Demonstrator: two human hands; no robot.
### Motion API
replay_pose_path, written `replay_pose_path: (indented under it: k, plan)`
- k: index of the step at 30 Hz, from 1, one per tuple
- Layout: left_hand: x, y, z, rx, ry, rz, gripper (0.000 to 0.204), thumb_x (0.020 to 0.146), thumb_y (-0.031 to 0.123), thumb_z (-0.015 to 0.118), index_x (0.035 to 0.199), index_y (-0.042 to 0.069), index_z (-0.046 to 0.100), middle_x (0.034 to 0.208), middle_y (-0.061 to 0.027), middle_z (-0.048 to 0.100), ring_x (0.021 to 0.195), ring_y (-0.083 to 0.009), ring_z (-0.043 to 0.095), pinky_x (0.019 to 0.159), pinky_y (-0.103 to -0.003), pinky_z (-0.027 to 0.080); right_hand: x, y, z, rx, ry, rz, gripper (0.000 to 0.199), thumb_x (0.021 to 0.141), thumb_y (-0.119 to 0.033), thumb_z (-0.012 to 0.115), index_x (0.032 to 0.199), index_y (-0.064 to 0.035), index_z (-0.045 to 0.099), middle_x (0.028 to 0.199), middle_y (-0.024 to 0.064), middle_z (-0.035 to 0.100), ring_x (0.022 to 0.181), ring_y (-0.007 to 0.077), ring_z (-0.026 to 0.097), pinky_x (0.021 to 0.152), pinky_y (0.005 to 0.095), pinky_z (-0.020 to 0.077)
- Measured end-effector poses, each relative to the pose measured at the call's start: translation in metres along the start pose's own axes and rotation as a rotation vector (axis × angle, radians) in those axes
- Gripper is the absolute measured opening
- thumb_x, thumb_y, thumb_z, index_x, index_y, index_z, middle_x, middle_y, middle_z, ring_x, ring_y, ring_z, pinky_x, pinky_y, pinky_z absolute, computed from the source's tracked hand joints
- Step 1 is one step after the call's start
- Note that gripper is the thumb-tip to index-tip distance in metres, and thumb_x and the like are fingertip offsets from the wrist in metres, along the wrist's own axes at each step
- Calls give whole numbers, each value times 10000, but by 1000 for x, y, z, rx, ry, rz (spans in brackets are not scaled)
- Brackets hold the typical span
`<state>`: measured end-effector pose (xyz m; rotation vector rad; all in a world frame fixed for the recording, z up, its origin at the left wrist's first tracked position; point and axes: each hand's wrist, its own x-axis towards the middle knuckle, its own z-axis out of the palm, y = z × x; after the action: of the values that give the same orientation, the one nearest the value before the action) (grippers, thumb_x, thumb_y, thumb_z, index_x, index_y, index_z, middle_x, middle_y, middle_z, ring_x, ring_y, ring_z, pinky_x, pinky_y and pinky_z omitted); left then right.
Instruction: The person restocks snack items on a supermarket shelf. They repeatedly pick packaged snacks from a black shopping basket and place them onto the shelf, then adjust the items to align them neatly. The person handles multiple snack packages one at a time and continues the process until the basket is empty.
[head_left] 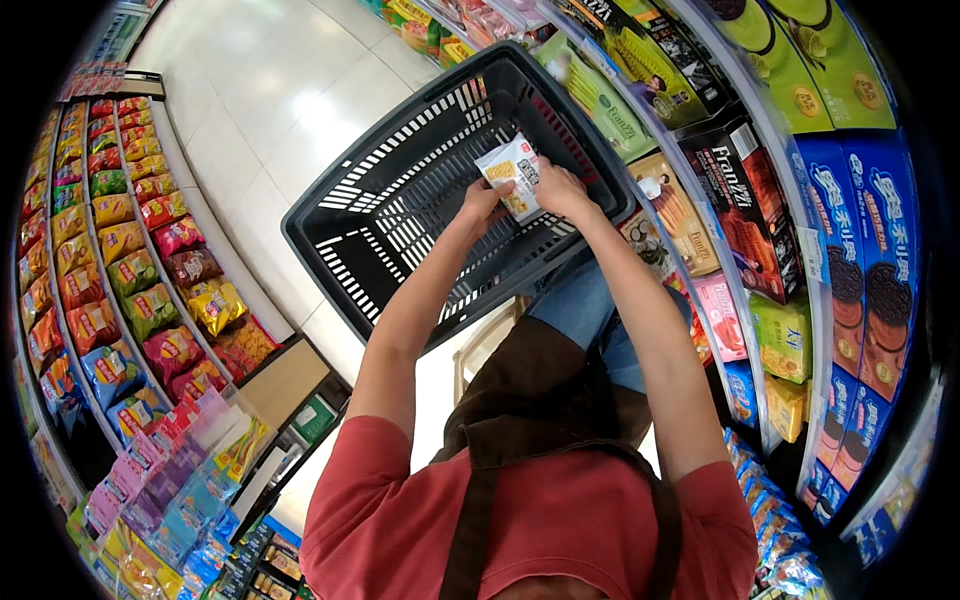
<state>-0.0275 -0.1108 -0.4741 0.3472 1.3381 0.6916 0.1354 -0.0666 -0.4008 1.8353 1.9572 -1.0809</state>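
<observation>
A white snack packet (508, 158) with a yellow picture of biscuits on its front is held over the dark grey shopping basket (310, 205). At the packet's left edge, my left hand (484, 203) grips it with the thumb on the front. My right hand (562, 190) is closed on its right side, and the fingers behind the packet are hidden. Slots run through the basket's walls and floor, and no other goods show inside it.
On the right, shelves hold biscuit boxes, including blue boxes (845, 250) and a black box (735, 205). Bagged snacks (120, 240) fill the racks on the left. Small hanging packets (165, 480) are at the lower left. Pale floor tiles (240, 110) lie beyond the basket.
</observation>
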Motion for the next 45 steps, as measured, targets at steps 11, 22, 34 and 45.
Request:
replay_pose_path:
  k: [11,22,34,45]
  plan:
    - [55,-34,0,103,42,-25,376,868,208,739,1181,65,589,1056,-49,676,889,-206,651,753,-381,544,5,-2,2,-61,-158,-57,558,871,-196,586,1371,18,460,1320,254,562,1240,377,543,1028,458,441]
    - [172,-116,-53,-375,-66,109,535,759,204,788,1148,-117,611,1073,-187,691,918,-276,690,759,-385,557,-77,-35,16,354,419,-551,416,899,-118,597,1300,-29,534,1250,218,586,1156,381,564,986,444,454]
    - [-9,47,16,440,152,607,573,796,136,710,1282,-89,508,1210,-245,609,1104,-336,619,921,-390,486,-191,-36,-48,206,798,-498,424,888,-65,593,1308,-32,538,1330,153,559,1206,342,544,1013,421,446]
    - [-170,217,119,1183,331,1758,711,786,-9,606,1436,-62,322,1472,-251,370,1407,-433,298,1141,-500,296,-196,-32,-138,-387,1344,-286,531,863,-52,518,1374,71,444,1462,220,430,1402,334,361,1157,500,250]
